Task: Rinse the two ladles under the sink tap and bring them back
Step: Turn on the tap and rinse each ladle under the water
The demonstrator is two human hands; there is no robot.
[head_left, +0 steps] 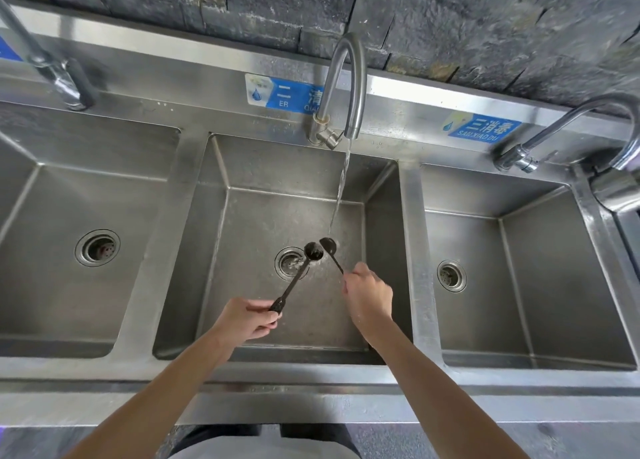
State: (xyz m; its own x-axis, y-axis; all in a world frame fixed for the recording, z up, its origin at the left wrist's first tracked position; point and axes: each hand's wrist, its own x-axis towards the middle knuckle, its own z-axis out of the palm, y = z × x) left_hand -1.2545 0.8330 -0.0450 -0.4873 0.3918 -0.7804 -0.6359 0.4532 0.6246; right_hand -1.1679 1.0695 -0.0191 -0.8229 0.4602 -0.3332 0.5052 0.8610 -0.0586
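While the left hand [250, 316] and right hand [367, 294] each grasp a small black long-handled ladle [313, 251] [328, 244] under the curved steel tap's [346, 88] stream in the middle steel sink basin [249, 216], wet thin handles may slip and fall toward the round drain [289, 263].

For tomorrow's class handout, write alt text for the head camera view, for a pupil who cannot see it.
Seen from above, a person holds two small black ladles under running water in the middle basin of a three-basin steel sink. The left hand grips the left ladle over the drain; the right hand holds the right ladle, whose bowl meets the tap's stream.
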